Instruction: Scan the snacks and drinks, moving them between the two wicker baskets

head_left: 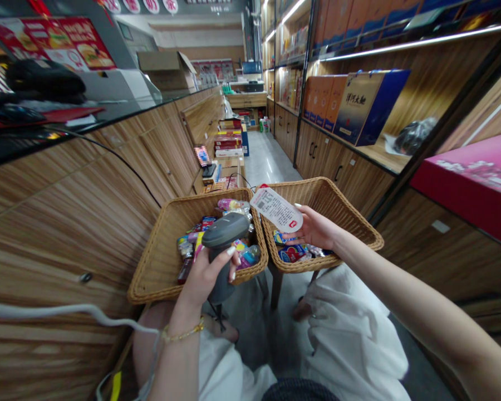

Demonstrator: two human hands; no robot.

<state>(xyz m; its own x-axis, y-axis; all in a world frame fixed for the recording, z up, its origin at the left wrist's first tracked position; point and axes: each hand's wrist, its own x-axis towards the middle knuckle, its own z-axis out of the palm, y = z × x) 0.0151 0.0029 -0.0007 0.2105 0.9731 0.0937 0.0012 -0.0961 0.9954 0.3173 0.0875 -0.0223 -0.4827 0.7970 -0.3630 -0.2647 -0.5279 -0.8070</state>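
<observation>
Wicker baskets (150,273): how many?

Two, side by side on stands, both full of small packets (292,253).

And the left hand (209,278)?

Its grip is wrapped firmly around one grey barcode scanner (224,236), held just over the left basket's near rim.

The right hand (313,229)?

Its grip is pinching one white barcode tag (276,209) by its end, thumb and fingers pressed together, above the right basket (338,206).
</observation>
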